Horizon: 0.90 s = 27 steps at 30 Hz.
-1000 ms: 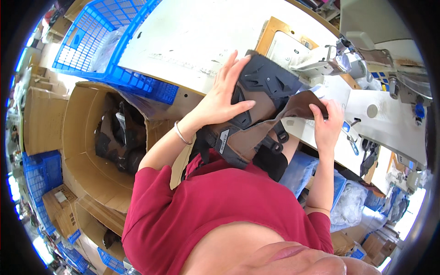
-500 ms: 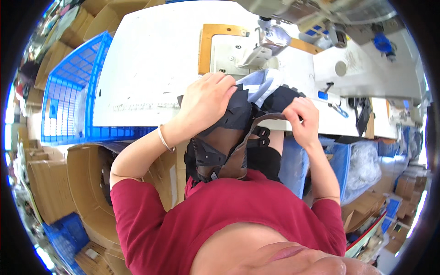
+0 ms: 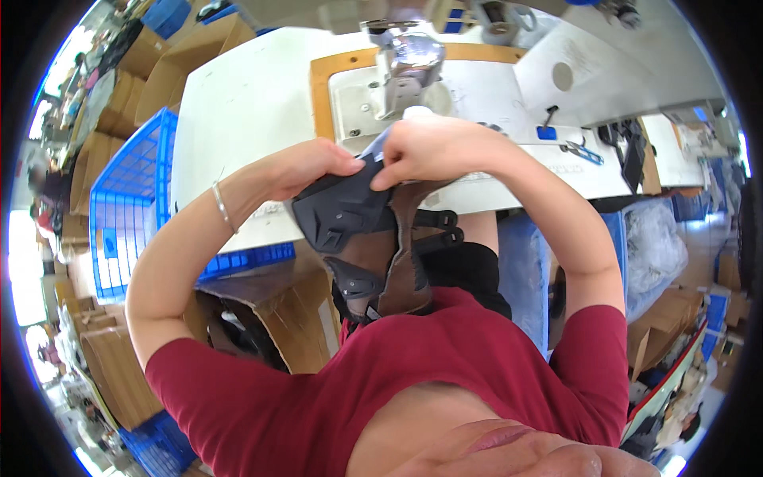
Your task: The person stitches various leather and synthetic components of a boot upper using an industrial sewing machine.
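Observation:
A brown and black piece that looks like a boot upper [image 3: 369,253] hangs between my body and the table's front edge. Stiff black panels cover its side, and black buckle straps [image 3: 441,228] stick out at its right. My left hand [image 3: 314,165] is closed on its top black edge, thumb on top. Close beside it, my right hand [image 3: 417,151] pinches the same edge, where a bit of pale grey-blue lining [image 3: 375,149] shows. The right wrist bends inward, and its fingertips are partly hidden. Just beyond both hands stands the metal head of a sewing machine [image 3: 409,71].
The white table [image 3: 238,103] spreads ahead, with a wood-framed machine bed [image 3: 320,87]. A blue plastic crate [image 3: 131,207] stands at left, cardboard boxes [image 3: 290,306] below. Snips [image 3: 584,153] and a small blue-based tool [image 3: 547,131] lie at right. A plastic-lined blue bin [image 3: 652,246] is lower right.
My right hand has let go of the brown flap at right and come across to the top edge near my left hand. The piece has tipped leftward, and the view has shifted.

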Motion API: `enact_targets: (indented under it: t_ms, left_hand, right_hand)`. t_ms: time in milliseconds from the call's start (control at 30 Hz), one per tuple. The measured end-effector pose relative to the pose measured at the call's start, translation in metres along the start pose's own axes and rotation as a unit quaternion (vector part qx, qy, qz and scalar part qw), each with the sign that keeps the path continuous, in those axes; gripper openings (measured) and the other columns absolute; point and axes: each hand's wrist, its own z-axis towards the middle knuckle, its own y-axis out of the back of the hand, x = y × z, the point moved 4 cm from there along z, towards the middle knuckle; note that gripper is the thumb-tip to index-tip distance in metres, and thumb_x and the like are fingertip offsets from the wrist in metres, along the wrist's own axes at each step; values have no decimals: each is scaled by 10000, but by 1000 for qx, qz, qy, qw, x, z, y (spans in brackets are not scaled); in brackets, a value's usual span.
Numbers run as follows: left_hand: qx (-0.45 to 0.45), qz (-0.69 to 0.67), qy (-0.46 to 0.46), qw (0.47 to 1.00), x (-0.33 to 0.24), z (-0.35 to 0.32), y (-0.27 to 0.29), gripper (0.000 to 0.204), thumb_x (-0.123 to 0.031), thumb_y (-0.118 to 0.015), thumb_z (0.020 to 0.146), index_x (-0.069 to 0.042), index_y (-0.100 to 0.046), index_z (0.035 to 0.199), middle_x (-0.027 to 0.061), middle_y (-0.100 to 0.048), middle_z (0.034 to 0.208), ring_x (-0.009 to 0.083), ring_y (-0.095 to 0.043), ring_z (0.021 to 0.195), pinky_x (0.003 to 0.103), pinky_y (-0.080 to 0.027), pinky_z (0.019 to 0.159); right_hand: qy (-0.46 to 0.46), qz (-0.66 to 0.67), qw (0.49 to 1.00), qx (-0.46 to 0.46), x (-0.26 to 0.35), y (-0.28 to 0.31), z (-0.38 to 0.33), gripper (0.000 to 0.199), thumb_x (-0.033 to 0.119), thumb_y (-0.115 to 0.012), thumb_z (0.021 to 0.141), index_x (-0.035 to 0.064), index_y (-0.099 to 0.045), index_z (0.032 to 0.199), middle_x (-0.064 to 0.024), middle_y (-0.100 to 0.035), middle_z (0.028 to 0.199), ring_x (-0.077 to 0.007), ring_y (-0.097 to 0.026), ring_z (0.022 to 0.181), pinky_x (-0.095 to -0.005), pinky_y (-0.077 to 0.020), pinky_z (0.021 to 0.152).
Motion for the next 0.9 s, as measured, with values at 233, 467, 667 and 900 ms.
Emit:
enact_targets:
  t_ms: [233, 467, 667, 900]
  left_hand:
    - [-66, 131, 1, 989, -10, -13, -4, 223, -236, -520, 960, -77, -675, 978, -24, -660, 865, 49, -580, 772, 218, -460, 715]
    - [-151, 311, 12, 938, 3, 11, -2, 326, -300, -510, 936, -27, -682, 891, 90, -655, 769, 184, -605, 729, 334, -483, 691]
    - [-300, 410, -208, 836, -7, 20, -52, 354, -321, -470, 925, -3, -619, 878, 237, -635, 846, 406, -605, 834, 476, -473, 728]
    - [-341, 405, -321, 785, 8, 6, -53, 267, -264, -462, 938, -33, -536, 827, 197, -606, 708, 396, -593, 720, 484, -443, 616]
  right_hand:
    - [35, -7, 998, -47, -3, -3, 8, 345, 319, -634, 821, -17, -652, 748, -191, -602, 655, -347, -614, 663, -410, -489, 627]
    - [264, -297, 867, -300, 110, -55, -29, 104, 187, -629, 644, 90, -625, 606, -59, -573, 592, -212, -556, 593, -338, -401, 545]
    - [226, -420, 850, -225, 124, -80, -35, 93, 167, -607, 629, 108, -578, 564, -18, -505, 545, -173, -495, 591, -304, -361, 572]
    - [44, 128, 986, -97, 1, 16, -41, 166, 226, -512, 908, 61, -518, 903, -90, -565, 788, -211, -548, 730, -318, -448, 698]
